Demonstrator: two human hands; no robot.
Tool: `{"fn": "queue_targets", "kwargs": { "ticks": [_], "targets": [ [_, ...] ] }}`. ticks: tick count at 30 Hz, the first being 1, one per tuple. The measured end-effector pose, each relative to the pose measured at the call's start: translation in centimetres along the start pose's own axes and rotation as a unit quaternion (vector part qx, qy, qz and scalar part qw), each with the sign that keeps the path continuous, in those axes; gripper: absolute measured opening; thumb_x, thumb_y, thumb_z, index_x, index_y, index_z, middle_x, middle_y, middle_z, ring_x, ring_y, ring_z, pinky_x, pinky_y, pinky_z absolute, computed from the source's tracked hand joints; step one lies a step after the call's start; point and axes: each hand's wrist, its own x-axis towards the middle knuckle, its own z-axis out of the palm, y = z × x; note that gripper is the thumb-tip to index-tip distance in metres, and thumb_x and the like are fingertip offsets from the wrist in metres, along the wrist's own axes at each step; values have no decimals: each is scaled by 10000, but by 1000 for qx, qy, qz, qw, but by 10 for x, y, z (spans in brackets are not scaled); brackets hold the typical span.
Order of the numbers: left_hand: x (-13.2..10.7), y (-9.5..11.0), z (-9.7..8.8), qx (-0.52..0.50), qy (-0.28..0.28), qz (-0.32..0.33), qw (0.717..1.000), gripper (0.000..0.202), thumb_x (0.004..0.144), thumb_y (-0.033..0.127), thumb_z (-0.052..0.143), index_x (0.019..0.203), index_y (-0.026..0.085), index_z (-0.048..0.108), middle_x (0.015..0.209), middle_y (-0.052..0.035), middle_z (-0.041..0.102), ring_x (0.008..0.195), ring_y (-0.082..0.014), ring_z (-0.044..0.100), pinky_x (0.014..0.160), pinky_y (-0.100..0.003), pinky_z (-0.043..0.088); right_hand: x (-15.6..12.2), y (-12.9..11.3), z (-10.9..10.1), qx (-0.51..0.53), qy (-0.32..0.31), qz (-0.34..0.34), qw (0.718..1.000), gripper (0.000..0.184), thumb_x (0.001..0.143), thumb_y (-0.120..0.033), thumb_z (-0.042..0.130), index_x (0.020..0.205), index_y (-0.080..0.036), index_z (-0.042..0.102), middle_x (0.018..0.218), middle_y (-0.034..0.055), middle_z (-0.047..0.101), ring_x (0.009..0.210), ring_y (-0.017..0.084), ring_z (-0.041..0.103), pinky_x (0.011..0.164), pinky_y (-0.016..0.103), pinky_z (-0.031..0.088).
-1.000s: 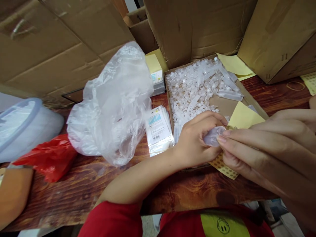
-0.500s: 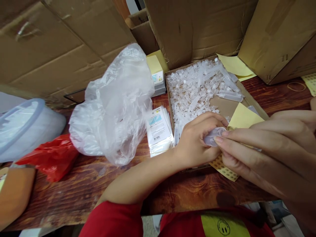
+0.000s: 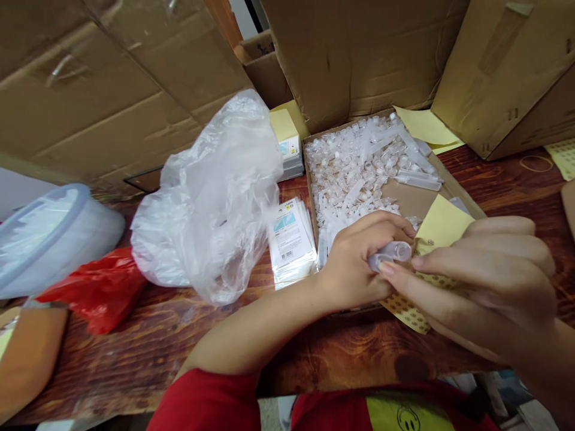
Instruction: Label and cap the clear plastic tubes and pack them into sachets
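Note:
My left hand [image 3: 354,263] is closed around a small clear plastic vial [image 3: 389,254], held just in front of a shallow cardboard tray [image 3: 453,193] full of several clear vials and caps. My right hand [image 3: 476,281] meets it from the right, its fingertips pinched against the vial's end. Under both hands lies a yellow sticker sheet [image 3: 442,224] with rows of small round dots, partly covered by my fingers.
A crumpled clear plastic bag [image 3: 211,197] sits left of the tray, with a stack of labelled packets [image 3: 290,239] between them. A red bag [image 3: 96,290] and a round lidded tub [image 3: 49,236] lie at the left. Cardboard boxes [image 3: 368,54] wall the back of the wooden table [image 3: 171,335].
My right hand has drawn back a little and lowered, fingers curling more around the vial's end. The view has tilted slightly downward; my left hand keeps its grip.

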Motion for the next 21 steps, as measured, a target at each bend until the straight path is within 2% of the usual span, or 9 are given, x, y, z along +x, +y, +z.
{"fn": "queue_targets", "kwargs": {
  "ticks": [3, 4, 6, 9, 12, 17, 21],
  "targets": [
    [1, 1, -1, -20, 3, -12, 1000, 92, 848, 188, 725, 853, 194, 634, 973, -68, 744, 896, -170, 722, 770, -301, 603, 17, 4, -2, -12, 19, -77, 997, 122, 954, -228, 704, 964, -331, 767, 816, -32, 662, 726, 140, 594, 701, 350, 486],
    [2, 2, -1, -30, 8, -22, 999, 93, 847, 189, 725, 842, 194, 633, 968, -67, 746, 888, -171, 724, 766, -300, 604, 22, 6, -3, -11, 27, -95, 995, 130, 949, -204, 701, 937, -316, 767, 835, -24, 633, 730, 131, 574, 687, 340, 478],
    [3, 3, -1, -47, 19, -48, 998, 103, 841, 196, 736, 821, 186, 636, 951, -71, 749, 870, -172, 726, 771, -300, 604, 28, 10, -6, -15, 44, -108, 993, 152, 938, -189, 700, 1016, -300, 769, 942, 3, 616, 790, 140, 582, 699, 344, 488],
    [5, 6, -1, -62, 35, -101, 992, 90, 833, 169, 727, 791, 176, 648, 928, -69, 749, 842, -163, 716, 785, -299, 597, 25, 17, -10, -51, 101, -58, 992, 345, 857, -205, 786, 1182, -311, 739, 1040, 44, 635, 871, 200, 632, 749, 385, 529],
    [6, 8, 0, -92, 68, -149, 982, 98, 848, 136, 687, 769, 176, 643, 911, -56, 742, 805, -141, 695, 748, -277, 580, 19, 26, -14, -90, 136, -6, 986, 436, 796, -209, 837, 1199, -340, 732, 980, 52, 673, 888, 260, 651, 799, 445, 539],
    [6, 7, -1, -143, 107, -188, 966, 163, 873, 227, 713, 753, 179, 615, 938, -59, 738, 809, -142, 694, 682, -258, 565, 23, 32, -14, -101, 93, -16, 990, 266, 832, -215, 797, 1056, -355, 764, 895, 30, 735, 791, 250, 675, 760, 457, 511],
    [7, 10, -2, -140, 109, -195, 965, 201, 858, 266, 769, 763, 178, 615, 960, -62, 753, 812, -144, 701, 686, -258, 571, 28, 28, -10, -108, 69, -48, 991, 257, 852, -178, 767, 1041, -352, 758, 858, 6, 761, 761, 223, 688, 736, 437, 498]
  ]
}}
